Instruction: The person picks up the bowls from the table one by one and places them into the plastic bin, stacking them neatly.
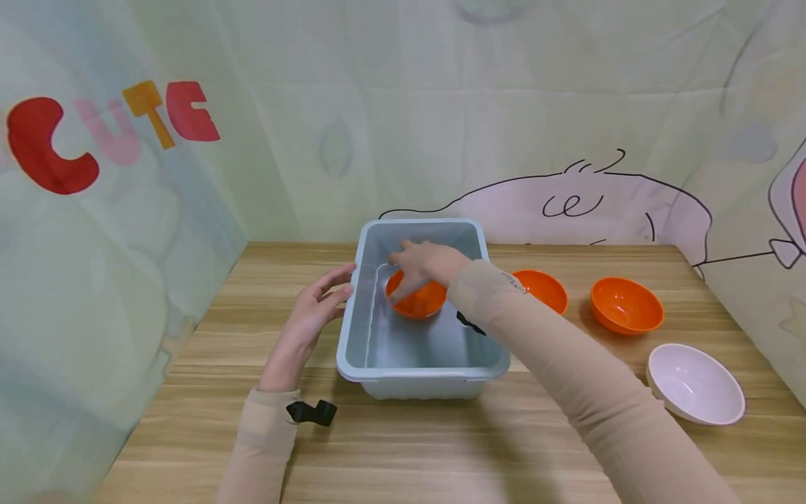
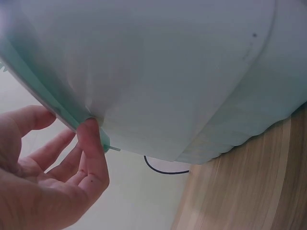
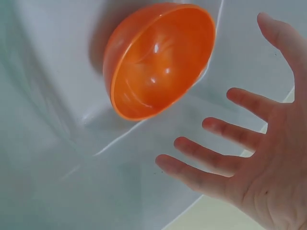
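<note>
A grey-blue plastic bin [image 1: 423, 374] stands on the wooden table, and my left hand [image 1: 313, 308] is at its left side. In the left wrist view, the thumb and fingertips of that left hand [image 2: 72, 177] pinch the bin's rim lip [image 2: 62, 112]. Inside the bin, on its floor, lies an orange bowl [image 1: 420, 302] with its mouth facing up. My right hand [image 1: 425, 264] reaches over this bowl. From the right wrist, the fingers of the right hand [image 3: 271, 158] are spread and apart from the orange bowl [image 3: 160, 67], with nothing in them.
To the right of the bin are two more orange bowls, one [image 1: 543, 288] partly behind my right sleeve and another [image 1: 626, 306] farther right. A white bowl [image 1: 695, 385] sits nearer the table's right edge. A printed cloth [image 1: 403, 140] hangs behind the table [image 1: 283, 262].
</note>
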A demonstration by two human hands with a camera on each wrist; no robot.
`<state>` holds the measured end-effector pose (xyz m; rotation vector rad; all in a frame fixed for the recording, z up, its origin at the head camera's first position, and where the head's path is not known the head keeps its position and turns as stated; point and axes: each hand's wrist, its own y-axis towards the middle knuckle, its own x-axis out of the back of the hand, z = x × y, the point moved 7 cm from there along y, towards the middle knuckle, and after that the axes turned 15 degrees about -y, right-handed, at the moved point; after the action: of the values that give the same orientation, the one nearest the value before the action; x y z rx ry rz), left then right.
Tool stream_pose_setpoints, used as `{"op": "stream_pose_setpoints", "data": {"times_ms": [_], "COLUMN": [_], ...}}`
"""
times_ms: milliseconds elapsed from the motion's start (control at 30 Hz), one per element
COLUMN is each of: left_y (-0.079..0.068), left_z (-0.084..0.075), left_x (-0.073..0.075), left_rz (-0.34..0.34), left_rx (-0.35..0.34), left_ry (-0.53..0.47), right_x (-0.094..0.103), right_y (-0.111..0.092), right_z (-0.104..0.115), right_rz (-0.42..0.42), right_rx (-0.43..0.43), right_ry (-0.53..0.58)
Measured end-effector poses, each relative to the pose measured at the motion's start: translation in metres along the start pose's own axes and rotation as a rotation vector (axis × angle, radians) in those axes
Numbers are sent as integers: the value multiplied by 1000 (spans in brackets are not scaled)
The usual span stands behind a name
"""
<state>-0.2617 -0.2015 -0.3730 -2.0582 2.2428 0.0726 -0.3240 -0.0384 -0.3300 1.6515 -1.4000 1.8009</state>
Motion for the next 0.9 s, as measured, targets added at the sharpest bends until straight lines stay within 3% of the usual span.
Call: {"op": "stream_pose_setpoints", "data": {"times_ms": [433,900], "left_y": [-1,0], "left_z": [-1,0], "left_x": [-1,-1], "left_rz": [13,5], "left_rx": [-8,-6], "left_ry": [-10,3], "right_x": [8,13], "right_y": [-7,-18], "right_z": [1,-7], "right_rz": [-20,-69], "right_rx": [43,66], "right_ry": [-75,-34]}}
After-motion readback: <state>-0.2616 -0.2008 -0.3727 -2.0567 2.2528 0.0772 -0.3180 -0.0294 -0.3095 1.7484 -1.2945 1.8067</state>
